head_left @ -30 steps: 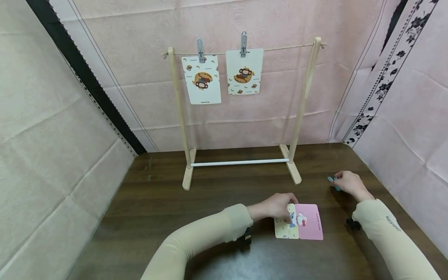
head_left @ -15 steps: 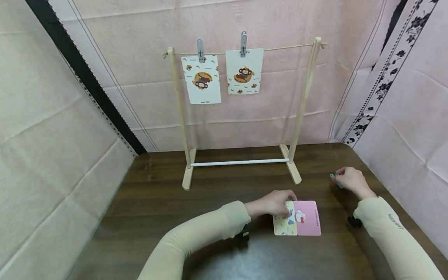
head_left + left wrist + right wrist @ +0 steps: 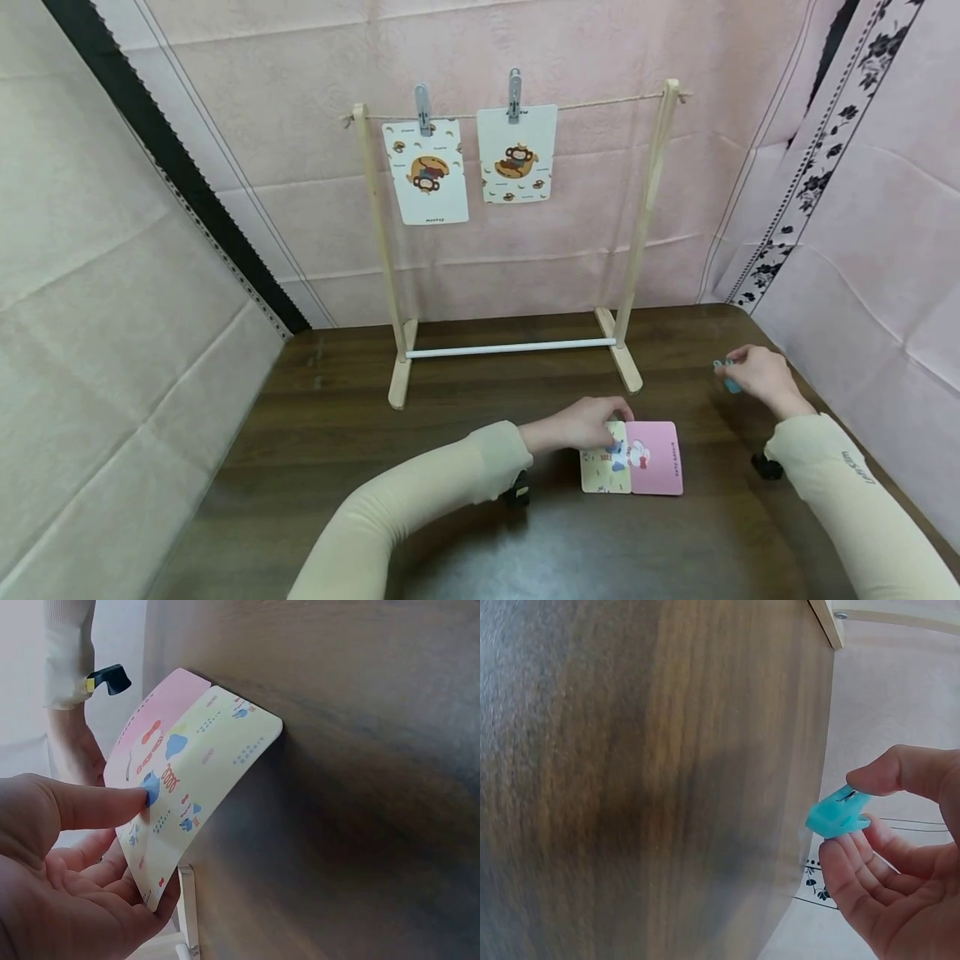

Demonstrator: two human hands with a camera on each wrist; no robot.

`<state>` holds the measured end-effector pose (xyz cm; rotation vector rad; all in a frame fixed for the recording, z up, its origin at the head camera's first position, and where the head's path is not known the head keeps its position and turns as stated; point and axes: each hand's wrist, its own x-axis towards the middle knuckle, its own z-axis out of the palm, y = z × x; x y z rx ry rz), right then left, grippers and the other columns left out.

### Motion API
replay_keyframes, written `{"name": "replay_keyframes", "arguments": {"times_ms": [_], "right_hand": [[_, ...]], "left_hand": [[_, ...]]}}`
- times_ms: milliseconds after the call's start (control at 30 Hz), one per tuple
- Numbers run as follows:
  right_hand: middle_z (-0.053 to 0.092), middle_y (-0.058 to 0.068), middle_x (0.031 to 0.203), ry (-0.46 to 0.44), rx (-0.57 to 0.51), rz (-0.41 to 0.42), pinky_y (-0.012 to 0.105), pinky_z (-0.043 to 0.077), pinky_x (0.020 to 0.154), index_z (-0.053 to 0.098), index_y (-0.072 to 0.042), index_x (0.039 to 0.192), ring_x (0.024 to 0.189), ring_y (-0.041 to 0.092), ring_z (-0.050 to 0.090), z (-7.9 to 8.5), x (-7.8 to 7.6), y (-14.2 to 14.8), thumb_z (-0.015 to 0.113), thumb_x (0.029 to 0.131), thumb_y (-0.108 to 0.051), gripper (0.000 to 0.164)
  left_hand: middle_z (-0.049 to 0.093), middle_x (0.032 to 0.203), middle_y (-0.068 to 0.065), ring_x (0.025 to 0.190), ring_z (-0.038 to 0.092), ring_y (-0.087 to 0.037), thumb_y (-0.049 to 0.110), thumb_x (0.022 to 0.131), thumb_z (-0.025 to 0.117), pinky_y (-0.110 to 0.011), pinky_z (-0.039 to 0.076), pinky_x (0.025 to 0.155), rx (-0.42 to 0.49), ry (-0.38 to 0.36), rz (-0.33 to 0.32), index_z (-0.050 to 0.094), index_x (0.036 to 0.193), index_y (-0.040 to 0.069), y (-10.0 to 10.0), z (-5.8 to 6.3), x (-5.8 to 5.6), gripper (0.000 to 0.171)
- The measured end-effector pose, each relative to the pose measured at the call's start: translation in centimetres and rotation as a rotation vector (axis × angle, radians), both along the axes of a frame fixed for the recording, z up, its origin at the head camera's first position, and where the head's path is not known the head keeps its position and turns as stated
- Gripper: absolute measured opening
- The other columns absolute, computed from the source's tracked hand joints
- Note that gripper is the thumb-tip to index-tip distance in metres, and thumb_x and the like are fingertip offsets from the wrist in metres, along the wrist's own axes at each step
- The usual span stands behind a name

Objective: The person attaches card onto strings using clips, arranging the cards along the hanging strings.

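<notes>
My left hand [image 3: 588,423] pinches a card [image 3: 656,467] by its far edge, thumb on the printed face and fingers behind. One part of the card is pale yellow with small blue and red drawings, the other pink with a white cartoon figure. In the left wrist view the card [image 3: 195,761] tilts and bends slightly over the table. Farther right, my right hand [image 3: 768,379] holds a small teal clothespin [image 3: 731,386]. The right wrist view shows thumb and fingers on the handles of the clothespin [image 3: 838,814], above the table's edge.
A wooden rack [image 3: 647,208] stands at the back of the brown table [image 3: 300,492]. From its cord [image 3: 600,104] hang two monkey cards, the left one [image 3: 427,179] and the right one [image 3: 517,158], each under a grey clothespin. Pale cloth surrounds the table.
My left hand and its card have shifted slightly away from me. The right hand has also moved away and a little right, and the teal clothespin has turned in its fingers.
</notes>
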<state>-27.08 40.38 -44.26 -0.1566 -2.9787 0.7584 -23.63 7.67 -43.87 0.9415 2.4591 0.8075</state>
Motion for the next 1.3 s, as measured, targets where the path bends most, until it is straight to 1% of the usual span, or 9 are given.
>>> {"name": "replay_keyframes", "arguments": {"times_ms": [167, 333, 467, 633, 800, 933, 1100, 1233, 1300], "right_hand": [[0.063, 0.033, 0.108, 0.024, -0.001, 0.004, 0.054, 0.050, 0.076, 0.057, 0.014, 0.117, 0.093, 0.046, 0.060, 0.3, -0.1, 0.3, 0.066, 0.092, -0.032, 0.053], [0.065, 0.032, 0.106, 0.062, 0.001, 0.017, 0.058, 0.048, 0.083, 0.059, 0.013, 0.115, 0.097, 0.049, 0.059, 0.5, -0.2, 0.5, 0.067, 0.092, -0.032, 0.052], [0.066, 0.032, 0.105, 0.077, 0.000, 0.030, 0.058, 0.048, 0.082, 0.058, 0.014, 0.115, 0.095, 0.048, 0.060, 0.7, -0.2, 0.6, 0.067, 0.092, -0.031, 0.051], [0.066, 0.032, 0.107, 0.074, 0.002, 0.023, 0.057, 0.048, 0.083, 0.058, 0.013, 0.115, 0.097, 0.048, 0.060, 0.9, -0.2, 0.7, 0.065, 0.093, -0.033, 0.052], [0.065, 0.032, 0.108, 0.072, 0.002, 0.029, 0.060, 0.047, 0.085, 0.057, 0.013, 0.117, 0.099, 0.050, 0.059, 1.2, -0.1, 0.8, 0.064, 0.095, -0.034, 0.053], [0.067, 0.031, 0.106, 0.081, 0.001, 0.039, 0.061, 0.047, 0.085, 0.056, 0.013, 0.117, 0.099, 0.052, 0.059, 1.6, 0.0, 0.8, 0.063, 0.096, -0.033, 0.052], [0.066, 0.033, 0.112, 0.066, -0.004, 0.042, 0.062, 0.046, 0.087, 0.056, 0.013, 0.119, 0.103, 0.053, 0.058, 2.0, 0.2, 0.8, 0.061, 0.097, -0.036, 0.054], [0.066, 0.033, 0.113, 0.061, -0.019, 0.037, 0.061, 0.047, 0.087, 0.055, 0.014, 0.121, 0.103, 0.053, 0.059, 2.2, 0.4, 0.8, 0.061, 0.097, -0.037, 0.057], [0.066, 0.032, 0.112, 0.066, -0.028, 0.032, 0.061, 0.047, 0.086, 0.055, 0.014, 0.122, 0.102, 0.052, 0.060, 2.5, 0.5, 0.7, 0.060, 0.098, -0.038, 0.058]], "left_hand": [[0.065, 0.099, 0.001, 0.081, 0.059, -0.006, -0.003, 0.090, 0.069, -0.017, 0.050, 0.067, 0.023, -0.030, -0.004, 0.061, 0.123, 0.011, -0.2, 0.3, -0.4, 0.037], [0.067, 0.104, 0.000, 0.084, 0.060, -0.006, -0.003, 0.089, 0.069, -0.017, 0.049, 0.068, 0.027, 0.000, -0.011, 0.061, 0.123, 0.011, -0.2, 0.7, -0.9, 0.038], [0.067, 0.106, -0.002, 0.087, 0.063, -0.010, -0.005, 0.089, 0.067, -0.016, 0.049, 0.067, 0.031, 0.027, -0.021, 0.061, 0.124, 0.010, -0.3, 1.2, -1.3, 0.039], [0.067, 0.105, -0.003, 0.087, 0.063, -0.012, -0.006, 0.088, 0.065, -0.016, 0.049, 0.066, 0.041, 0.053, -0.035, 0.060, 0.124, 0.008, -0.5, 2.0, -1.7, 0.039], [0.067, 0.108, -0.003, 0.089, 0.063, -0.011, -0.006, 0.088, 0.064, -0.015, 0.049, 0.068, 0.051, 0.071, -0.033, 0.060, 0.125, 0.008, -0.6, 3.0, -2.1, 0.040], [0.067, 0.107, -0.004, 0.089, 0.064, -0.012, -0.006, 0.089, 0.064, -0.016, 0.050, 0.068, 0.062, 0.074, -0.028, 0.059, 0.126, 0.007, -0.8, 3.8, -2.4, 0.040], [0.067, 0.103, -0.004, 0.087, 0.062, -0.011, -0.006, 0.088, 0.063, -0.016, 0.049, 0.068, 0.075, 0.104, -0.034, 0.060, 0.125, 0.007, -1.2, 4.6, -2.8, 0.039], [0.067, 0.100, -0.003, 0.084, 0.062, -0.011, -0.006, 0.089, 0.063, -0.016, 0.049, 0.067, 0.094, 0.127, -0.049, 0.060, 0.123, 0.006, -1.4, 5.5, -3.0, 0.036], [0.067, 0.102, -0.005, 0.085, 0.062, -0.011, -0.007, 0.090, 0.063, -0.016, 0.049, 0.067, 0.112, 0.138, -0.061, 0.060, 0.122, 0.006, -1.3, 5.9, -3.2, 0.034]]}}
